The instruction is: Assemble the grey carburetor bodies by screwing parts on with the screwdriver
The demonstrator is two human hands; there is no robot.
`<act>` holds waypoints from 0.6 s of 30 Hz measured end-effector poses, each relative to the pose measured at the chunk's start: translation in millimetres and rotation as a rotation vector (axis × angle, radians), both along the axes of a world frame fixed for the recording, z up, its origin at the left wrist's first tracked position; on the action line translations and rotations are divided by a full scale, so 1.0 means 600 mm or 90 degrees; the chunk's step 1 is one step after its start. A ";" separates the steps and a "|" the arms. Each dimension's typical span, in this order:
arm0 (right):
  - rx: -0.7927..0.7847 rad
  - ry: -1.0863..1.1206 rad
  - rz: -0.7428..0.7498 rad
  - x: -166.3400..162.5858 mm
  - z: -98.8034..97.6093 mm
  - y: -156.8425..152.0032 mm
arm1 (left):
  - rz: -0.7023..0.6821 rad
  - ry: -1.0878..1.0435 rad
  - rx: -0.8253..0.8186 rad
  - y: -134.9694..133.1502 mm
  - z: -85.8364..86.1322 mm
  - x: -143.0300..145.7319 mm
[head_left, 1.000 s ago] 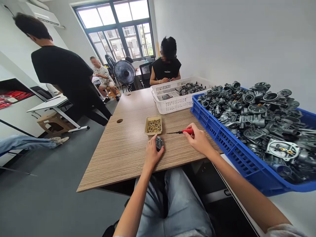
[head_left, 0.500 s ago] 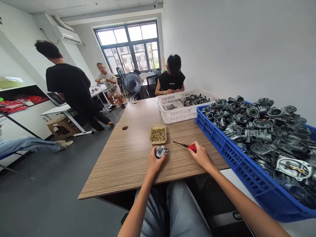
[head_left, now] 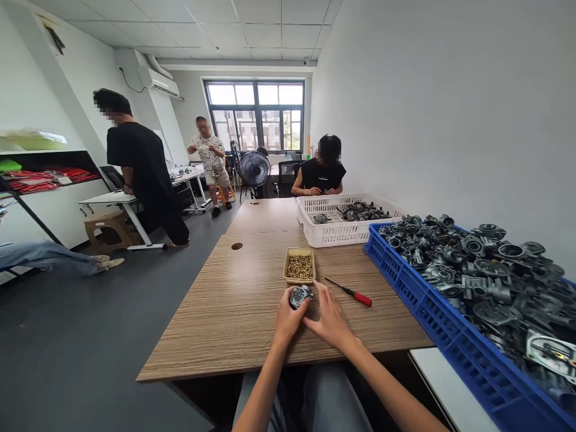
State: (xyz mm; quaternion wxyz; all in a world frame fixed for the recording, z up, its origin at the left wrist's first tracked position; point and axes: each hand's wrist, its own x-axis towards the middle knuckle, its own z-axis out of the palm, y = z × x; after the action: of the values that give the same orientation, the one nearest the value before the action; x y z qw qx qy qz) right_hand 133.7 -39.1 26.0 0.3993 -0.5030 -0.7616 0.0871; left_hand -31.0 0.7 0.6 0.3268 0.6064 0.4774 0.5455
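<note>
My left hand (head_left: 288,318) is wrapped round a small grey metal carburetor (head_left: 300,296), holding it just above the wooden table with its top face up. Close on its right is my right hand (head_left: 330,319), thumb and fingers apart and nothing in it; whether its thumb touches my left hand, I cannot tell. A screwdriver (head_left: 361,298) with a red handle and dark shaft lies on the table to the right. Just beyond both hands stands a small beige tray (head_left: 299,281) of tiny brass parts (head_left: 299,267).
A blue crate (head_left: 427,315) heaped with carburetors is at the right, beside a white basket (head_left: 330,235) with several more. A co-worker (head_left: 323,171) sits behind the basket. The table (head_left: 216,318) has a cable hole. Left, another person (head_left: 141,162) stands near a fan (head_left: 255,168).
My right hand has let go of the screwdriver, now on the table, and moved left beside the carburetor. The head view has tilted up. The person in the patterned shirt now stands.
</note>
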 end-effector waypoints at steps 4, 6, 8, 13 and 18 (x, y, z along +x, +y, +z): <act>-0.020 0.023 0.028 -0.049 0.005 0.031 | -0.006 -0.040 0.001 0.005 -0.008 -0.001; -0.009 0.018 0.030 -0.059 0.005 0.043 | -0.007 -0.055 0.001 0.008 -0.011 0.000; 0.004 0.011 0.030 -0.065 0.001 0.050 | -0.012 -0.064 0.002 0.010 -0.012 0.002; 0.021 -0.001 0.019 -0.067 -0.007 0.050 | -0.049 -0.087 0.005 0.012 -0.012 0.002; 0.031 -0.015 -0.008 -0.034 0.018 0.058 | -0.117 -0.193 -0.025 0.010 -0.022 0.007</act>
State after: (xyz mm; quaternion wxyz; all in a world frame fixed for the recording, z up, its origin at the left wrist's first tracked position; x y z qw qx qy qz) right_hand 113.4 -4.4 36.6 0.4027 -0.4991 -0.7649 0.0599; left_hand -26.9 6.8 -12.6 0.4552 0.5518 0.3758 0.5892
